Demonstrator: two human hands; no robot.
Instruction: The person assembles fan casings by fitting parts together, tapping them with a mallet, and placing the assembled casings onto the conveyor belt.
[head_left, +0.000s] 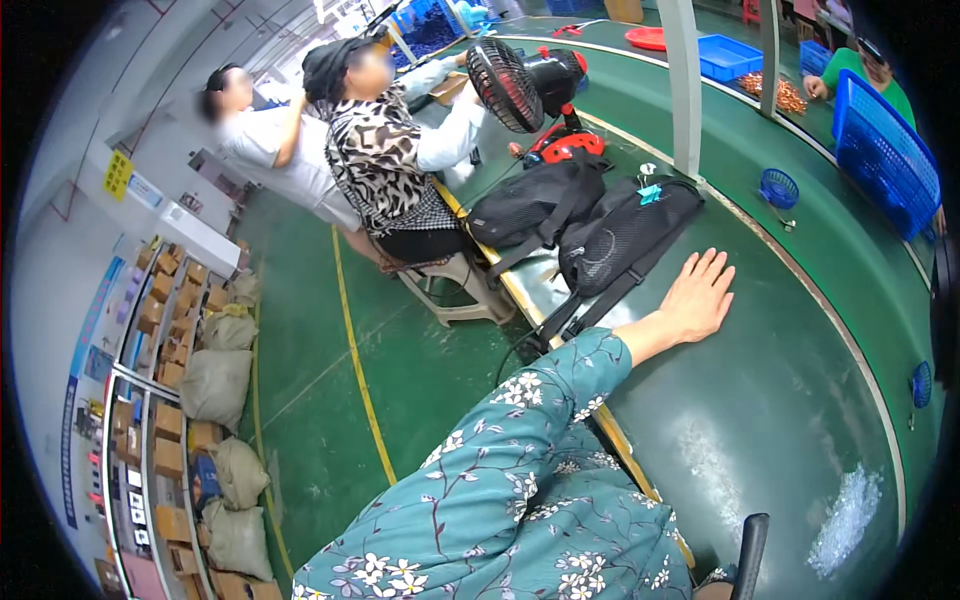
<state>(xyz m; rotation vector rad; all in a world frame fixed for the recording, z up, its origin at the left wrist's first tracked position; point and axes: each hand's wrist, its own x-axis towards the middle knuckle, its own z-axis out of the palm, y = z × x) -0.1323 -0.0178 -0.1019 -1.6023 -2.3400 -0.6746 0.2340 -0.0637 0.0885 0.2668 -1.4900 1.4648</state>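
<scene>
My left hand (695, 298) lies palm down on the green work table (770, 390), fingers stretched out and somewhat apart, holding nothing. It reaches out from a teal floral sleeve. Nearest to it is a black mesh backpack (625, 235), whose straps hang toward the table's edge. A turquoise clip (651, 192) sits on top of that backpack. A second black bag (535, 205) rests against its far side. My right hand is outside the picture. Close to my body, a black rod-like handle (752, 550) sticks up at the lower edge.
A pile of small clear pieces (845, 520) lies on the table at right. Beyond the bags stands a black fan (505, 85). A metal post (683, 90) rises by the conveyor (850, 270). Co-workers (390, 150) sit at far left; a blue basket (885, 150) is at right.
</scene>
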